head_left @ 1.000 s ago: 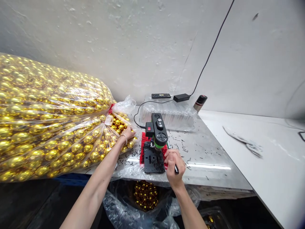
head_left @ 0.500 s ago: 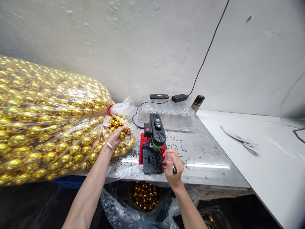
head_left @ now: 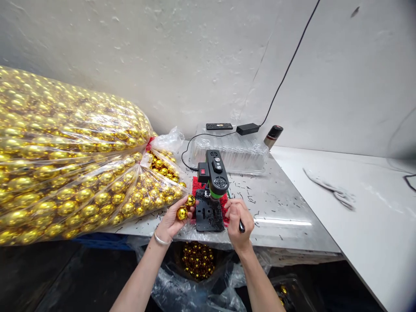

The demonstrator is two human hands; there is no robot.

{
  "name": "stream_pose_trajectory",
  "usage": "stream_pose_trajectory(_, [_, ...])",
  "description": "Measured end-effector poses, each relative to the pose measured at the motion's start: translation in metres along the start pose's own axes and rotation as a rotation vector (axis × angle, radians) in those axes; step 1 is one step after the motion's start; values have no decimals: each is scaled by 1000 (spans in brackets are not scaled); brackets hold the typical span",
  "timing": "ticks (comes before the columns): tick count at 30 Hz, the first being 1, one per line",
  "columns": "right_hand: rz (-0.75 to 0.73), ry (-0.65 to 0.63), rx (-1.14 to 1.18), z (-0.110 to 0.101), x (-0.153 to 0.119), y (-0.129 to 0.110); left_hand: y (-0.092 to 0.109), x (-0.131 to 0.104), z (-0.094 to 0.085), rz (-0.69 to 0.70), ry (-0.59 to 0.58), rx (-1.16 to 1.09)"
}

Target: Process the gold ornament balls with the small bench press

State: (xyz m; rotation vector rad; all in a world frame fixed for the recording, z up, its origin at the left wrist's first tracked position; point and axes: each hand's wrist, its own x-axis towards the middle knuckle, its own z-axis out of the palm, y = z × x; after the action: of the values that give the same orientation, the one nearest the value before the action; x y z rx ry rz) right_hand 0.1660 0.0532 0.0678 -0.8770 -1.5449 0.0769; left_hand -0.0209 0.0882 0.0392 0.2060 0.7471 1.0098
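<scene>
Two shiny gold balls [head_left: 182, 212] rest in the fingers of my left hand [head_left: 171, 220], just left of a small black machine [head_left: 217, 173] with a red switch. My right hand [head_left: 239, 223] is wrapped round a black-ended handle [head_left: 241, 226] at the machine's right side; most of the handle is hidden by the fingers. Below the machine's head lies its black slotted base plate [head_left: 204, 216], on a red mat [head_left: 196, 185]. A big clear bag [head_left: 74, 160] full of gold balls lies to the left, its tied neck opening towards the machine.
Behind the machine, a clear plastic tray [head_left: 240, 154] carries a black power adapter [head_left: 248, 129] and a flat black object [head_left: 219, 126]. A dark-capped can [head_left: 273, 136] leans beside it. Black scraps litter the metal table [head_left: 286, 208]. Gold balls [head_left: 198, 260] fill a plastic-lined container below the edge.
My left hand has come out of the bag's opening and moved right and towards me, carrying two gold balls beside the machine. My right hand keeps its grip on the handle.
</scene>
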Motion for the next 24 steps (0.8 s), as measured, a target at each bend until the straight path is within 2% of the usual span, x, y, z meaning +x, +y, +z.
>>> stream_pose_trajectory(5, [-3,-25,-11,-2,3,-2,-17,6,1,-11,49,7])
stream_pose_trajectory(8, [-1,-36,-16,-2,2,-2,-26,10,4,44,106,110])
stream_pose_trajectory(13, [-10,-40,-2,-1,-1,0,-45,26,4,289,169,522])
stream_pose_trajectory(16, [-12,-47,-20,-2,-2,0,-54,37,0,423,142,740])
stream_pose_trajectory(19, [-1,-62,-45,-3,-2,-2,-56,42,-2,527,133,1000])
stream_pose_trajectory(24, [11,-62,-33,-4,-1,-3,-55,38,5,639,220,1520])
